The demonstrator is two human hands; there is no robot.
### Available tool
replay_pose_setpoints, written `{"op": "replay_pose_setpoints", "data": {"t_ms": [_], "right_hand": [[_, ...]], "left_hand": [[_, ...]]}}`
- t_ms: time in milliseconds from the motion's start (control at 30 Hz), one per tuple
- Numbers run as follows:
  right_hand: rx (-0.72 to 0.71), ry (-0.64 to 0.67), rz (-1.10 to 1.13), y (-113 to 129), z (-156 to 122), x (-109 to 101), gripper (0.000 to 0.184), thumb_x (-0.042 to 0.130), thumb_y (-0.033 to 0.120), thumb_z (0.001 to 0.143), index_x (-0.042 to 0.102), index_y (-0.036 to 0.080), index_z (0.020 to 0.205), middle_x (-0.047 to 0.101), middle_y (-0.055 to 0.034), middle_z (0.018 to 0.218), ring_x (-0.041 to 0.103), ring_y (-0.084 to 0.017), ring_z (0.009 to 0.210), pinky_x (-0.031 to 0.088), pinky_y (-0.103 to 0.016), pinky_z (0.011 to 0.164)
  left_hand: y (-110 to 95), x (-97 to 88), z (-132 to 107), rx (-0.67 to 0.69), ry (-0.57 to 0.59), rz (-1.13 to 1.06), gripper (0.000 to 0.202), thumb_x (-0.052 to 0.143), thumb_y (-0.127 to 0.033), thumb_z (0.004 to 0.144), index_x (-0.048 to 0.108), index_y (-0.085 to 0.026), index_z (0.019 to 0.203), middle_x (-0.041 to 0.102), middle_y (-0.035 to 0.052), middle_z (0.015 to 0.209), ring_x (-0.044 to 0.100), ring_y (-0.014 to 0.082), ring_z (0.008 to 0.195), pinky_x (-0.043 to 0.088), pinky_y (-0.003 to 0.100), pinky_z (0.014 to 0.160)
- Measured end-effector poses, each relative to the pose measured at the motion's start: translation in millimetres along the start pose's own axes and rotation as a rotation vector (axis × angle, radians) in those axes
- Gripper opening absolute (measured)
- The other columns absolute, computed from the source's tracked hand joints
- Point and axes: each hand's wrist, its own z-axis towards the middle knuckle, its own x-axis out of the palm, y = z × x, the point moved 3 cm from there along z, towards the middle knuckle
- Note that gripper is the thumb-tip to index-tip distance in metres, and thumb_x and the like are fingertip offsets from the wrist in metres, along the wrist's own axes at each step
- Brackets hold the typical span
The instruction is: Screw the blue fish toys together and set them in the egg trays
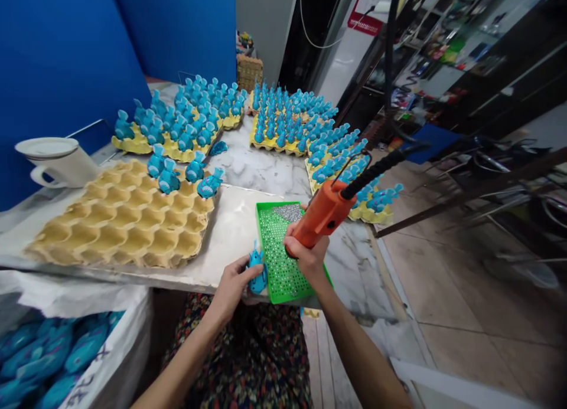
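My left hand [234, 281] is closed around a small blue plastic toy [257, 274] at the table's front edge, thumb across its side. The toy looks animal-shaped, with a pointed tip facing away from me. Touching or very close to its right is a shallow green perforated basket [261, 227]. Small silvery screws [289, 212] are heaped at the basket's far end. Above the basket, my right hand [310, 257] grips an orange electric screwdriver [322, 211], which slants up and right to a black cord. Its bit is hidden behind my hand.
To the left stands a yellow egg-carton tray [128, 220] with several blue toys at its far corner. More filled trays [277, 143] line the back and right. A lidded white mug [62, 161] stands far left. Below, a white sack [137, 320] holds blue pieces.
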Motion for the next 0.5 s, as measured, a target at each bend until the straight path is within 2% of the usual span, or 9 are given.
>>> {"op": "replay_pose_setpoints", "data": {"t_ms": [200, 500], "right_hand": [[-0.001, -0.034, -0.023, -3.2, 2.3, -8.1, 0.014, 0.071, 0.026, 0.066, 0.059, 0.019, 0.069, 0.058, 0.0024, 0.060, 0.051, -0.013, 0.052, 0.044, -0.026, 0.050], [0.003, -0.020, 0.005, -8.2, 2.1, -9.8, 0.013, 0.071, 0.023, 0.067, 0.059, 0.019, 0.068, 0.056, 0.0030, 0.061, 0.049, -0.012, 0.052, 0.042, -0.026, 0.049]], "left_hand": [[-2.2, 1.1, -1.6, -0.022, 0.003, -0.015, 0.044, 0.078, -0.046, 0.065, 0.071, -0.013, 0.093, 0.065, 0.0023, 0.075, 0.054, 0.0135, 0.062, 0.045, 0.023, 0.057], [-3.0, 0.3, -1.7, -0.021, 0.004, 0.020, 0.037, 0.075, -0.047, 0.068, 0.070, -0.015, 0.086, 0.060, -0.0003, 0.066, 0.053, 0.0140, 0.058, 0.045, 0.024, 0.055]]}}
